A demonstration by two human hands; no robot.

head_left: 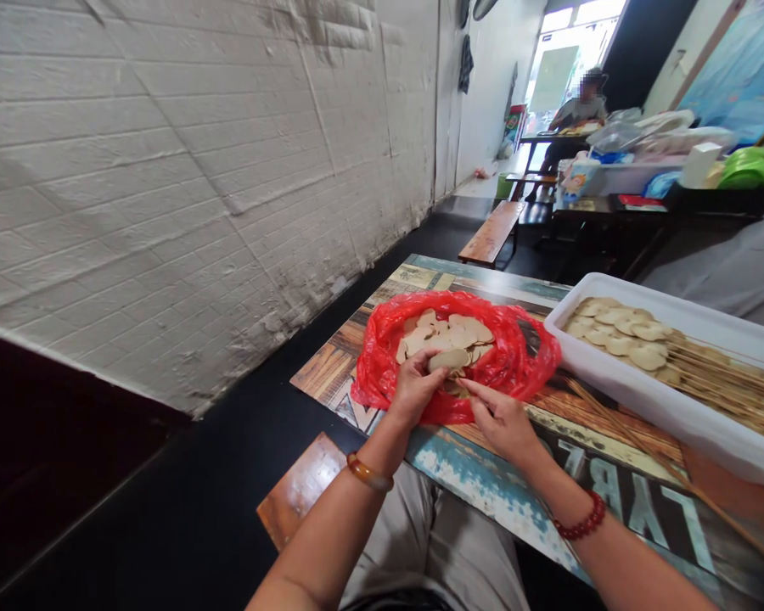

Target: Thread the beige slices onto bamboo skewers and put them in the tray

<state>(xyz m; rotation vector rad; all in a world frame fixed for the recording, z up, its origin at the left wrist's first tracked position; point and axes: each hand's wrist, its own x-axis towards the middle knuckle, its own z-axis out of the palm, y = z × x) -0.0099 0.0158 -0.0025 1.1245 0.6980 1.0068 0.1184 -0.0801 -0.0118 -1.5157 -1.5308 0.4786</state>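
A thin, pale beige round slice (pixel 449 360) is pinched between the thumb and fingers of my left hand (pixel 416 386), over an open red plastic bag (pixel 382 339). More such slices (pixel 446 329) lie heaped in the bag. Close beside the held slice, the fingers of my right hand (pixel 502 422) are closed in a pinch. A thin stick, seemingly a bamboo skewer, shows at my right wrist, though most of it is hidden by the hand. What kind of food the slices are, I cannot tell.
At right, a white plastic tub (pixel 566 327) holds skewered slices (pixel 630 327) with long sticks. Loose skewers (pixel 643 450) lie on the patterned table (pixel 331 365). Beyond are a wooden bench (pixel 493 231), a cluttered table and a seated person (pixel 579 110). A white wall (pixel 229 170) runs along the left.
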